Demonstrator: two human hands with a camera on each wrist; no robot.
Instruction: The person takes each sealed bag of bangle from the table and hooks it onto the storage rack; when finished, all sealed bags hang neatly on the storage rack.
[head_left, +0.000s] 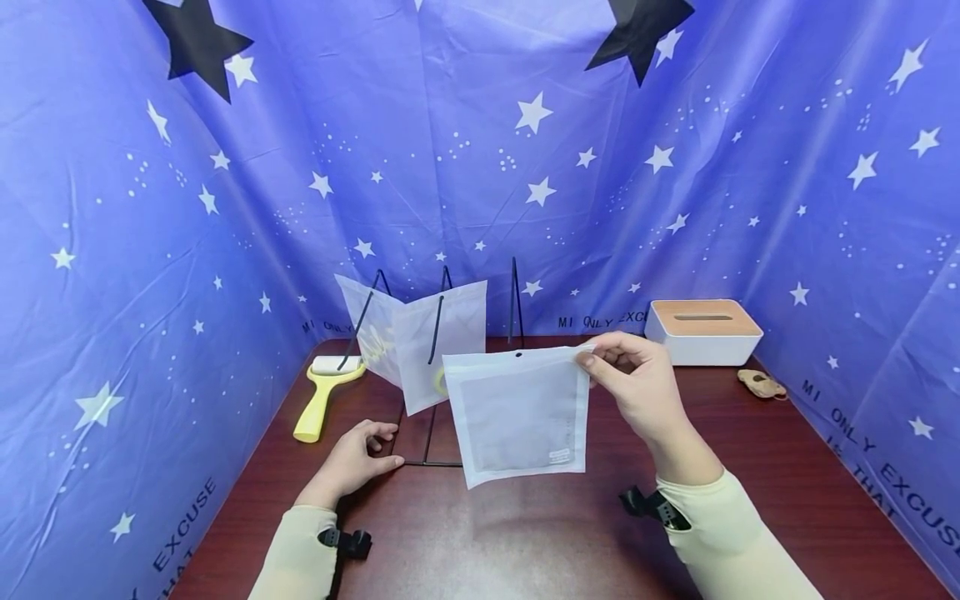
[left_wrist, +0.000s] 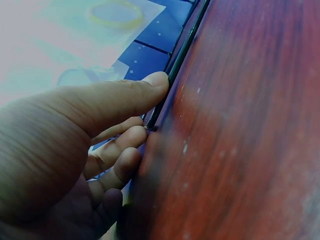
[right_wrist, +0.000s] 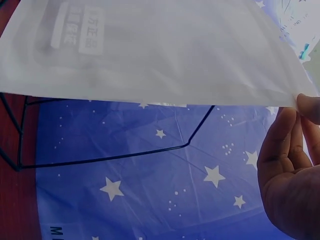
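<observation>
My right hand (head_left: 637,383) pinches the top right corner of a frosted white zip pouch (head_left: 517,408) between thumb and fingers. The pouch hangs upright in front of the rack, with a small hole at its top edge and pale print low on its right side. At the front left corner of a black wire rack (head_left: 435,464), my left hand (head_left: 356,460) grips the base wire, thumb on top and fingers beside it. Two more frosted pouches (head_left: 457,333) hang on the rack's left and middle prongs, with yellow shapes showing in them. The right prong (head_left: 513,300) bears no pouch.
Left of the rack lies a yellow-handled lint roller (head_left: 318,404). A white tissue box (head_left: 705,346) with a wooden lid stands at the back right, a small tan object (head_left: 762,384) in front of it. Star-printed blue cloth (head_left: 480,167) encloses the table's back and sides.
</observation>
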